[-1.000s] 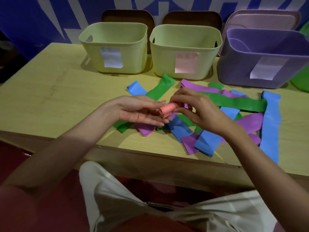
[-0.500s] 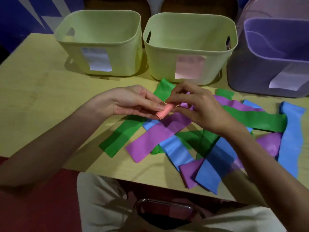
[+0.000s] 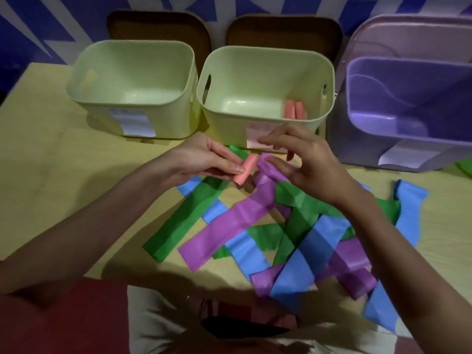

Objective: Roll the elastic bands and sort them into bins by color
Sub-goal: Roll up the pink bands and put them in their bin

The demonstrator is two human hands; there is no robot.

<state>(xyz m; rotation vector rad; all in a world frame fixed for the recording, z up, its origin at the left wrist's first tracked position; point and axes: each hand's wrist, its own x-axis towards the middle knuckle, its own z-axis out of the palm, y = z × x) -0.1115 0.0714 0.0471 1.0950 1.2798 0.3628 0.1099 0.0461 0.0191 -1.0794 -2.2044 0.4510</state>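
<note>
Left hand [image 3: 204,162] pinches the pink roll [image 3: 244,169] just before the middle bin [image 3: 265,98], right hand [image 3: 306,164] loose and empty; likely light, soft, springy, so grip mid-roll.

Left hand [image 3: 204,162]: forearm reaching in from the lower left, palm turned inward, thumb and fingertips pinching a pink roll [image 3: 245,169]. Right hand [image 3: 306,159]: forearm entering from the lower right, fingers loosely curved and spread, thumb extended toward the left hand, holding nothing, just beside the roll.
</note>
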